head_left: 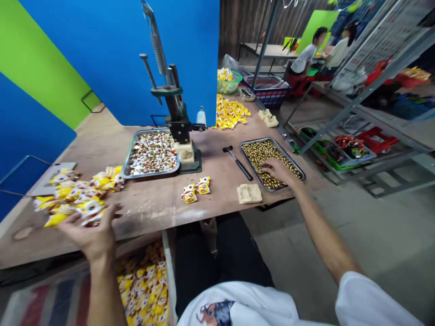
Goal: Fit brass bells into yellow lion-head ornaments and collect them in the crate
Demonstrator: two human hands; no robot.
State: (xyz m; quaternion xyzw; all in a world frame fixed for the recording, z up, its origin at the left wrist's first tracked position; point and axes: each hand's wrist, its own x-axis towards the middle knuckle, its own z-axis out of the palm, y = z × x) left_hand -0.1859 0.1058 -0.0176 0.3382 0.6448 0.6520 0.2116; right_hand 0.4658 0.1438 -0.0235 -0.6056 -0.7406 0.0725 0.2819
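From my end, the left hand point(90, 233) is open, palm up-ish with fingers spread and a bit bent, right at the near edge of the heap of yellow-and-white toys point(73, 194) on the left of the table point(146, 206). Looks like contact at the fingers, but I can't tell if it's got a grip on one. My right hand point(279, 171) is over in the right tray point(303, 175), fingers curled down into the gold beads point(260, 151); tips are lost in there, so no clue whether they're pinching any. Between the hands I've got a few loose toys point(190, 194) near the table edge, the press point(176, 115) behind them, and a hammer point(242, 166) and pale block point(249, 194) just beside the beads' tray.
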